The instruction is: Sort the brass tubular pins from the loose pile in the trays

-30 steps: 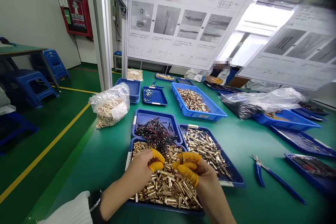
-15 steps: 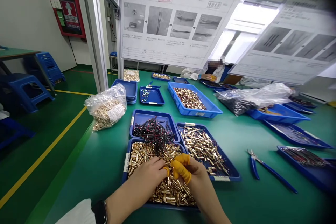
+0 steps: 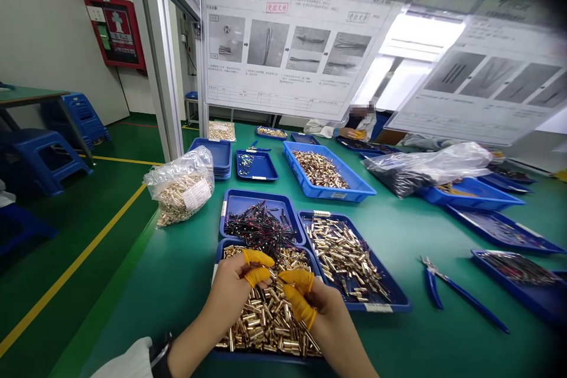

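Okay, so the biggest thing going on is a green table (image 3: pixel 425 218), which fills most of the lower frame. A printed sheet (image 3: pixel 283 97) hangs across the top centre, with a second sheet (image 3: pixel 469 115) at upper right. Next down is a light-blue bin (image 3: pixel 312 189) of gold bits a bit above centre, then three dark-blue trays bunched at lower centre: the front tray (image 3: pixel 266 357), one just behind it (image 3: pixel 237 201), and a third (image 3: pixel 401 302) on the right. A clear plastic bag (image 3: pixel 183 189) of gold pieces sits left of centre, and blue-handled pliers (image 3: pixel 469 302) lie open at lower right. Both hands are over the front tray, yellow covers on some fingertips. The left hand (image 3: pixel 234 280) has thumb and finger drawn close; the right hand (image 3: pixel 316 301) faces it, tips nearly together by a thin dark sliver. Can't tell if either is actually pinching it. Gold tubes (image 3: pixel 261 322) are heaped right below the hands, and skinny black-and-red wire pieces (image 3: pixel 261 224) pile up in the tray behind, spilling toward the front one.
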A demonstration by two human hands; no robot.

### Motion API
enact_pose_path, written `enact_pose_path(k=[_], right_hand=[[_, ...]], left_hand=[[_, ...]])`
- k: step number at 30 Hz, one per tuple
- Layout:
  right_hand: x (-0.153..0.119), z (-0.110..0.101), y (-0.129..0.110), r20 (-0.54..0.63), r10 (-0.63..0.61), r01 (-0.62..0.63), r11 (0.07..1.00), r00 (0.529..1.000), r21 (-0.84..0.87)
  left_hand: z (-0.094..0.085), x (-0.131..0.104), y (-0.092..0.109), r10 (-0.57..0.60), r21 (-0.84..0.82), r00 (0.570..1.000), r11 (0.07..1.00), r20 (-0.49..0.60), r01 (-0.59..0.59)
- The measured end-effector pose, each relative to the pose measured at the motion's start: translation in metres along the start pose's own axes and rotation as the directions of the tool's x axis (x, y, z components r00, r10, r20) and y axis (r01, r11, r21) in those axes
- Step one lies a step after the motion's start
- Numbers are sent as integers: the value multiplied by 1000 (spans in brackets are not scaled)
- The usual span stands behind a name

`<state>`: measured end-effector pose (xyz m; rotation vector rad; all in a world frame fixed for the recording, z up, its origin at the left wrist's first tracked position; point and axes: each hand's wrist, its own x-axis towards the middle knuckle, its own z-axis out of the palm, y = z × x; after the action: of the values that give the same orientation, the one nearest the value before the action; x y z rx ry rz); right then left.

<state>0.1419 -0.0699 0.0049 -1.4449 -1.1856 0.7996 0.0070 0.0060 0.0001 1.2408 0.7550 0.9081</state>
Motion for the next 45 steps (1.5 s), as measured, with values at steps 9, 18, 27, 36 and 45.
enact_pose_path(k=[9, 18, 27, 36, 45], right_hand=[[0, 1, 2, 26, -44, 46, 997, 999, -62], [1, -3, -2, 109, 52, -69, 984, 993, 165], [1, -2, 7, 122, -34, 35, 999, 992, -3], [4, -5, 10, 112, -5, 11, 998, 994, -55], [5, -5, 1, 163, 61, -60, 998, 985, -9]], left_hand=[[1, -2, 1, 24, 50, 1000, 998, 7, -24], [-2, -4, -1, 152, 328, 982, 927, 111, -181], [1, -7, 7, 152, 417, 974, 885, 166, -209], [-3, -1, -8, 88, 197, 995, 976, 45, -95], [-3, -1, -8, 78, 138, 995, 987, 65, -87]])
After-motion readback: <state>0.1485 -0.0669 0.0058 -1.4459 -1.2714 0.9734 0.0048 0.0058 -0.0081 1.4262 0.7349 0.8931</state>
